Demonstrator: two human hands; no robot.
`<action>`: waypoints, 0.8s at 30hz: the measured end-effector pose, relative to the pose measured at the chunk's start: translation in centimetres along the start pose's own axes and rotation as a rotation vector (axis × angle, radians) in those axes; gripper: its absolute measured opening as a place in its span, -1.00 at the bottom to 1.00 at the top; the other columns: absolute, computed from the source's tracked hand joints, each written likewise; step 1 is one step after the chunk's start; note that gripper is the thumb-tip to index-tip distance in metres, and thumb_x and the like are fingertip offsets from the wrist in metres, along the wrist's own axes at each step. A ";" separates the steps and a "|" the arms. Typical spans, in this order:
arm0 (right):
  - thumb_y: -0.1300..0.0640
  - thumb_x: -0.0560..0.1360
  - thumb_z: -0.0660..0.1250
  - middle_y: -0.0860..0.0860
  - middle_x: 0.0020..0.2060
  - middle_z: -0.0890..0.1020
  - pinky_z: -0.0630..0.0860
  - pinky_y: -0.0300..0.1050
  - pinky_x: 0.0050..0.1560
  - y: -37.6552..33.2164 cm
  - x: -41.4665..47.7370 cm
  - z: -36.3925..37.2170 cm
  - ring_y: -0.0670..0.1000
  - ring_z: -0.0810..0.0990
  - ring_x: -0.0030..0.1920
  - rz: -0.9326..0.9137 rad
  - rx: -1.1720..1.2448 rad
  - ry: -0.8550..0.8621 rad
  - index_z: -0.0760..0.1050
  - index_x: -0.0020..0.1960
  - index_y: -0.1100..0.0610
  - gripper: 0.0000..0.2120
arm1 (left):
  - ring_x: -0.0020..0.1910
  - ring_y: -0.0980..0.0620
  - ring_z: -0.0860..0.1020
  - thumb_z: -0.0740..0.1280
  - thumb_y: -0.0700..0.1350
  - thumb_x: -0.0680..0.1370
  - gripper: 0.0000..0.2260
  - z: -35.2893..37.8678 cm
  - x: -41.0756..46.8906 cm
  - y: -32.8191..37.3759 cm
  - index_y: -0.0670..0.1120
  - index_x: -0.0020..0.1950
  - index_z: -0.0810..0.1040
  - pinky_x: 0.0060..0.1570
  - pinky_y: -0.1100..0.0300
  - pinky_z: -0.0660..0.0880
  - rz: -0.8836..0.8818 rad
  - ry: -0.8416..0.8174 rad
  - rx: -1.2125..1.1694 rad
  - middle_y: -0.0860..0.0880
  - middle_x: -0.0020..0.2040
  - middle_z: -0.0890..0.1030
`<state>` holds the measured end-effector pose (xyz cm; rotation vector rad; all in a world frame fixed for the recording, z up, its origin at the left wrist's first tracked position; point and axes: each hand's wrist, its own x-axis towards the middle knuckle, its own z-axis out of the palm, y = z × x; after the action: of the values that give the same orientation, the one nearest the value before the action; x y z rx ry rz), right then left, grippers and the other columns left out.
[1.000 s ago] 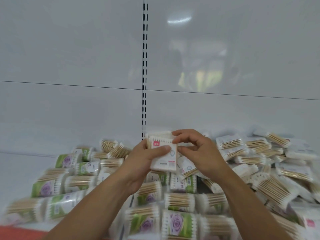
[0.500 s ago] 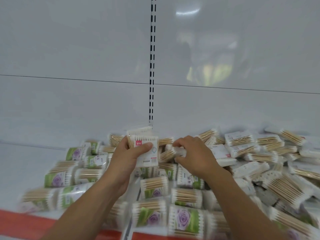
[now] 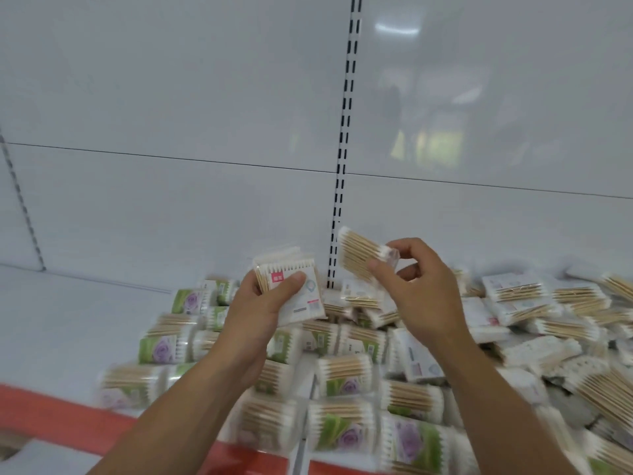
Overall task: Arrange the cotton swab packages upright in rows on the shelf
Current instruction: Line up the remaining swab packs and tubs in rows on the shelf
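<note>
- White panels [image 3: 171, 97] form the back wall, split down the middle by a black slotted rail [image 3: 344, 132]. The right panel carries a glossy, blurred reflection.
- Below them runs a white shelf [image 3: 68, 320], bare at its left end, with a red strip [image 3: 51, 409] along its front edge.
- Cotton swab packages [image 3: 342, 371] lie in a loose heap over the middle and right of the shelf. Almost all are on their sides, and none stand in rows.
- Round packs [image 3: 161, 349] with green labels and a purple flower fill the left and front of the heap.
- Flat white packs [image 3: 513, 289] pile up on the right, reaching to the back wall.
- The left hand [image 3: 253, 313] grips a small stack of flat packs [image 3: 298, 289] roughly upright above the heap. Its thumb is pressed across the front face and its fingers are curled behind.
- The right hand [image 3: 421, 289] pinches a single pack [image 3: 359, 255] between thumb and curled fingers. This one is tilted, its wooden sticks showing, and is raised in front of the rail.
- The two held lots are near each other but apart, both clear of the heap.
- Packs along the front edge are blurred, so their print cannot be read.
</note>
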<state>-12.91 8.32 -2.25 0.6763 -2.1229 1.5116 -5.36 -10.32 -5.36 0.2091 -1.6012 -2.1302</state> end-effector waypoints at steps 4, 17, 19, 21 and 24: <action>-0.01 0.46 0.48 -0.17 -0.16 0.55 0.48 -0.27 -0.30 -3.9 -2.9 6.4 -0.16 0.56 -0.27 -0.052 0.085 -0.091 0.46 -0.06 -0.23 -0.78 | 0.06 -0.05 0.69 0.42 -0.06 0.54 -0.70 -3.7 -0.6 1.5 -0.12 0.23 0.54 0.07 0.01 0.59 0.018 0.037 -0.025 -0.07 0.06 0.72; 0.01 0.45 0.47 -0.27 0.10 0.61 0.60 -0.15 -0.05 -18.1 -12.7 31.7 -0.10 0.63 -0.07 0.192 0.535 -0.611 0.54 0.05 -0.10 -0.79 | 0.13 -0.04 0.67 0.42 0.05 0.54 -0.63 -31.4 -8.1 10.4 0.01 0.31 0.52 0.26 -0.11 0.52 0.092 0.331 0.144 0.00 0.13 0.70; 0.04 0.44 0.48 -0.20 0.12 0.60 0.58 -0.26 -0.20 -20.8 -14.3 35.8 -0.07 0.64 -0.03 0.255 0.601 -0.757 0.46 0.21 -0.12 -0.62 | 0.12 -0.03 0.67 0.40 0.02 0.53 -0.63 -36.2 -10.5 12.2 0.02 0.33 0.51 0.23 -0.08 0.55 0.093 0.365 0.169 0.00 0.12 0.70; 0.03 0.41 0.52 -0.13 0.10 0.63 0.59 -0.24 -0.15 -23.3 -15.8 39.6 -0.05 0.65 0.01 0.267 0.617 -0.885 0.44 0.29 -0.13 -0.50 | 0.14 -0.01 0.66 0.38 0.01 0.52 -0.61 -40.6 -12.8 14.0 0.04 0.35 0.51 0.26 -0.07 0.53 0.082 0.377 0.204 0.01 0.14 0.70; 0.06 0.37 0.55 -0.09 0.00 0.70 0.58 -0.13 0.01 -26.6 -18.3 44.8 -0.04 0.66 0.02 0.253 0.619 -0.994 0.58 0.16 -0.10 -0.62 | 0.17 -0.06 0.65 0.34 -0.05 0.57 -0.66 -46.6 -15.1 15.8 0.00 0.35 0.52 0.30 -0.13 0.49 0.065 0.432 0.223 -0.03 0.16 0.69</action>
<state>14.52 -39.29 -7.42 1.7153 -2.4201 2.3366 30.36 -47.35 -7.24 0.6334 -1.5509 -1.7059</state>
